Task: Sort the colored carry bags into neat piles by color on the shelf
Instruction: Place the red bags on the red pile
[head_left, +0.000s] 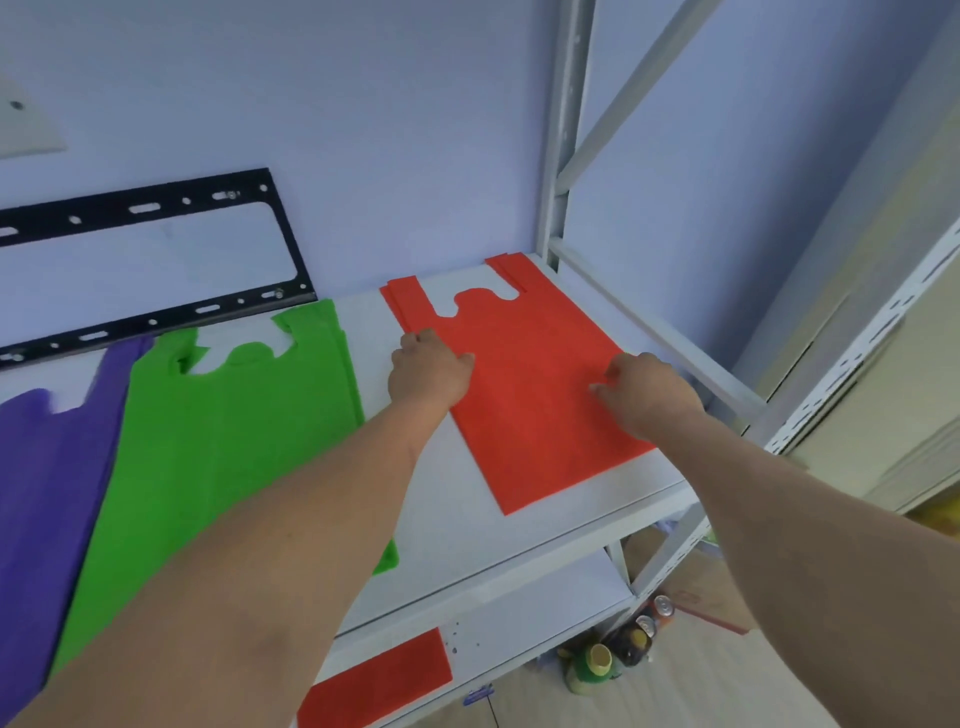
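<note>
Three flat piles of carry bags lie side by side on the white shelf (457, 499). A purple pile (47, 467) sits at the far left, a green pile (223, 431) beside it, and a red pile (540, 374) at the right. My left hand (428, 371) rests on the left edge of the red pile, knuckles up and fingers bent down onto the fabric. My right hand (647, 392) lies on the pile's right side with its fingers bent against the top bag. Whether either hand pinches the fabric is hidden.
Another red bag (379, 680) lies on the lower shelf. Grey shelf uprights (563, 130) and a rail (654, 332) border the right side. A black metal bracket (156, 260) is fixed to the wall behind. Bottles and cans (618, 649) stand on the floor below.
</note>
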